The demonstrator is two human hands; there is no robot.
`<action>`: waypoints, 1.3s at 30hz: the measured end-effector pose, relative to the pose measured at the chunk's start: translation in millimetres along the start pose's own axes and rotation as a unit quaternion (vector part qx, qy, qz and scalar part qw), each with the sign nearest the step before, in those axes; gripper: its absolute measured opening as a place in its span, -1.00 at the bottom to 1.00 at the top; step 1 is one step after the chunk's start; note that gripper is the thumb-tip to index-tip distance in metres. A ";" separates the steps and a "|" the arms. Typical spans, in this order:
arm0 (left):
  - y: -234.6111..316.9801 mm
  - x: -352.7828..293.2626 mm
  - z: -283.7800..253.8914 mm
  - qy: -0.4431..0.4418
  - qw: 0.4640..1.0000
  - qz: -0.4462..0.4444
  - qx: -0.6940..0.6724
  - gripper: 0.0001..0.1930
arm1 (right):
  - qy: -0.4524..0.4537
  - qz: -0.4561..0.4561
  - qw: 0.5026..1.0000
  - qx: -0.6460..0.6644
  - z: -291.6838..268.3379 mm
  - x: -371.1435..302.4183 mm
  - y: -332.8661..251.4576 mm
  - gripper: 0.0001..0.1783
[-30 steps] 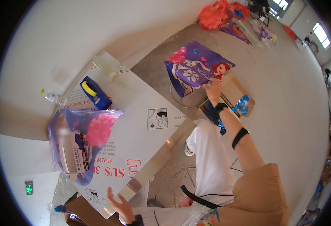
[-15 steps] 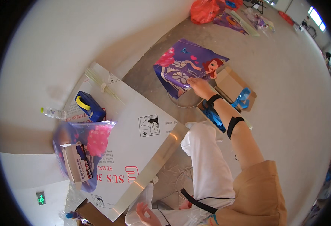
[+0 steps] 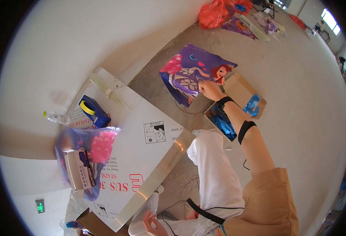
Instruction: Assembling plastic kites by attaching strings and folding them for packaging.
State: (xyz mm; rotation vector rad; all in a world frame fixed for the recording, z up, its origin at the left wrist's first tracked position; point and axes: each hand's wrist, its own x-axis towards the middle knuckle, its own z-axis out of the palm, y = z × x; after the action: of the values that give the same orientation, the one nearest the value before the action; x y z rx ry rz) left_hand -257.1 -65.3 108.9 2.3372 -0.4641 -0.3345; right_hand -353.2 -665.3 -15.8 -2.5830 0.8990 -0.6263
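My right hand (image 3: pixel 210 91) is closed at the near edge of a purple sheet (image 3: pixel 198 70) printed with a cartoon figure and pink hearts. The fingertips are partly hidden, but they seem to pinch the sheet. Beneath it, a round metal ring (image 3: pixel 190 113) shows close to the floor. Beside my right wrist lies an open cardboard box (image 3: pixel 240 87) with blue plastic pieces (image 3: pixel 223 122) in it. Low in the picture, my left hand (image 3: pixel 153 225) rests by my white-trousered leg, fingers loosely apart and holding nothing visible.
A film-covered table (image 3: pixel 133 129) stands at left. On it lie a blue tape dispenser (image 3: pixel 94 111), a bundle of pale sticks (image 3: pixel 108 91), a small box (image 3: pixel 78 170) and another purple printed sheet (image 3: pixel 104 143). Red bags (image 3: pixel 212 15) sit on the far floor.
My right hand's fingers have curled in more at the sheet's edge, and the forearm has shifted slightly, uncovering more of the blue pieces. My left hand stays about where it was.
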 end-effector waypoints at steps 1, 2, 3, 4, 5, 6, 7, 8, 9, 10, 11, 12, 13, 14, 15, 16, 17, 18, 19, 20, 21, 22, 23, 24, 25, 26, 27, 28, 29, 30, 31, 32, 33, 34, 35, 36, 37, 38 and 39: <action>-0.4 -1.1 -0.6 0.001 1.000 -0.002 0.000 -0.78 | -0.007 0.016 1.000 0.003 -2.1 1.0 -4.3 -0.95; 0.0 -2.3 -1.2 0.000 1.000 -0.002 0.001 -0.78 | -0.015 0.032 0.999 0.007 -3.0 2.2 -9.2 -0.95; 1.2 -2.7 -0.5 -0.005 1.000 0.000 0.000 -0.78 | -0.016 0.031 0.999 0.004 -3.9 1.7 -7.8 -0.95; 1.2 -3.0 0.2 -0.006 1.000 -0.001 -0.002 -0.78 | 0.000 0.031 0.999 -0.006 -4.4 1.0 -6.4 -0.96; 0.9 -3.3 0.8 -0.006 1.000 -0.004 -0.006 -0.78 | 0.015 0.031 0.999 -0.015 -4.4 0.2 -5.2 -0.97; 0.3 -4.1 0.3 -0.006 1.000 -0.009 -0.008 -0.78 | 0.013 0.029 0.999 -0.015 -1.8 -1.6 -6.5 -0.97; -1.0 -4.8 0.0 -0.005 1.000 -0.011 -0.008 -0.78 | 0.086 0.009 0.996 -0.031 2.1 -5.8 -9.0 -0.97; -2.6 -5.3 -0.2 -0.002 1.000 -0.017 -0.006 -0.78 | 0.159 -0.011 0.986 -0.046 6.9 -10.0 -12.2 -0.97; -3.2 -5.2 0.9 0.001 1.000 -0.021 -0.005 -0.78 | 0.158 -0.014 0.986 -0.046 13.3 -12.7 -15.7 -0.97; -2.8 -5.2 1.6 0.003 1.000 -0.023 -0.005 -0.78 | 0.197 0.079 0.977 -0.008 21.9 -14.9 -20.9 -0.93; -1.5 -4.9 2.4 0.000 1.000 -0.026 -0.017 -0.78 | 0.233 0.172 0.957 0.030 29.1 -14.2 -24.4 -0.87; -0.8 -5.9 3.1 -0.006 0.999 -0.028 -0.028 -0.78 | 0.232 0.171 0.957 0.030 34.1 -14.1 -23.2 -0.87; -1.5 -7.4 4.8 -0.005 0.999 -0.029 -0.028 -0.78 | 0.217 0.258 0.941 0.040 39.2 -13.6 -21.9 -0.78; -2.5 -9.2 7.7 -0.008 0.999 -0.028 -0.025 -0.78 | 0.200 0.342 0.917 0.049 44.4 -13.0 -20.6 -0.68; -1.6 -9.7 9.9 -0.013 0.999 -0.025 -0.023 -0.78 | 0.201 0.343 0.916 0.048 48.3 -12.1 -16.2 -0.68; 0.6 -11.1 12.7 -0.015 0.999 -0.025 -0.023 -0.78 | 0.173 0.438 0.854 0.220 51.5 -10.3 -11.1 -0.62; 4.1 -12.7 16.7 -0.015 0.998 -0.036 -0.039 -0.78 | 0.138 0.514 0.755 0.383 54.2 -10.3 -6.1 -0.56; 6.4 -13.3 18.2 -0.011 0.997 -0.048 -0.053 -0.79 | 0.136 0.513 0.754 0.386 59.5 -9.5 -8.8 -0.56; 5.8 -13.8 18.2 -0.008 0.997 -0.049 -0.051 -0.79 | 0.150 0.524 0.730 0.413 64.5 -9.6 -11.9 -0.58; 4.7 -14.2 18.1 -0.009 0.997 -0.051 -0.056 -0.82 | 0.164 0.533 0.704 0.440 68.7 -8.9 -14.3 -0.59; 7.1 -15.2 18.9 -0.013 0.996 -0.053 -0.065 -0.83 | 0.163 0.533 0.705 0.439 69.4 -11.1 -9.5 -0.59; 10.1 -15.6 19.8 -0.013 0.996 -0.054 -0.066 -0.83 | 0.171 0.518 0.697 0.465 68.2 -14.6 -3.4 -0.66; 13.8 -15.3 21.0 -0.008 0.996 -0.045 -0.079 -0.85 | 0.179 0.502 0.689 0.491 66.8 -17.5 2.7 -0.72; 16.8 -14.2 21.3 -0.001 0.995 -0.036 -0.091 -0.86 | 0.177 0.501 0.690 0.491 66.8 -17.7 2.8 -0.72; 16.8 -13.8 21.7 0.000 0.995 -0.038 -0.091 -0.86 | 0.178 0.504 0.684 0.496 66.5 -18.1 3.1 -0.74; 16.1 -13.0 22.0 -0.002 0.996 -0.033 -0.086 -0.87 | 0.179 0.507 0.678 0.502 65.7 -18.6 3.7 -0.76; 15.2 -13.4 20.0 -0.002 0.996 -0.031 -0.079 -0.87 | 0.175 0.508 0.677 0.503 65.5 -19.0 -0.8 -0.76; 15.2 -13.3 18.7 0.000 0.996 -0.034 -0.076 -0.87 | 0.169 0.506 0.658 0.531 64.5 -19.7 -4.6 -0.78; 15.8 -12.9 17.7 -0.003 0.998 -0.025 -0.064 -0.87 | 0.163 0.504 0.638 0.558 64.8 -20.2 -9.5 -0.80; 16.8 -12.1 18.0 -0.009 0.998 -0.013 -0.055 -0.87 | 0.163 0.504 0.640 0.557 63.8 -21.4 -8.0 -0.80; 15.4 -11.8 18.1 -0.009 0.998 -0.014 -0.057 -0.87 | 0.169 0.512 0.628 0.561 63.9 -23.1 -7.4 -0.82; 12.9 -11.4 18.7 -0.012 0.999 0.011 -0.046 -0.87 | 0.175 0.519 0.617 0.566 64.4 -24.3 -7.0 -0.84; 11.7 -11.7 20.6 -0.016 0.999 0.036 -0.036 -0.87 | 0.177 0.519 0.618 0.563 65.2 -25.3 -5.5 -0.84; 12.0 -12.8 22.4 -0.019 0.998 0.035 -0.039 -0.87 | 0.178 0.530 0.622 0.548 67.2 -25.3 -4.8 -0.85; 12.6 -14.0 24.5 -0.022 0.999 0.018 -0.046 -0.87 | 0.180 0.542 0.625 0.533 67.8 -25.7 -3.0 -0.86; 11.3 -16.2 24.5 -0.023 0.999 -0.002 -0.048 -0.86 | 0.177 0.544 0.624 0.532 70.7 -26.1 -8.9 -0.86; 5.7 -17.7 23.3 -0.021 0.999 -0.006 -0.045 -0.86 | 0.182 0.527 0.625 0.547 72.4 -24.4 -19.7 -0.86; -3.3 -18.4 23.0 -0.038 0.998 -0.019 -0.051 -0.81 | 0.187 0.510 0.624 0.561 71.7 -24.0 -29.0 -0.86; -2.3 -16.6 23.4 -0.058 0.996 -0.031 -0.061 -0.74 | 0.186 0.511 0.625 0.560 68.1 -25.6 -30.4 -0.86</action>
State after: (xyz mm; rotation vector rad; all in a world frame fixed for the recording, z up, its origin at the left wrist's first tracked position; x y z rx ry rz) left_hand -280.1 -71.0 92.5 2.2244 -0.4164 -0.5162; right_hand -321.7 -614.9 -67.5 -0.6123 1.2853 -0.8981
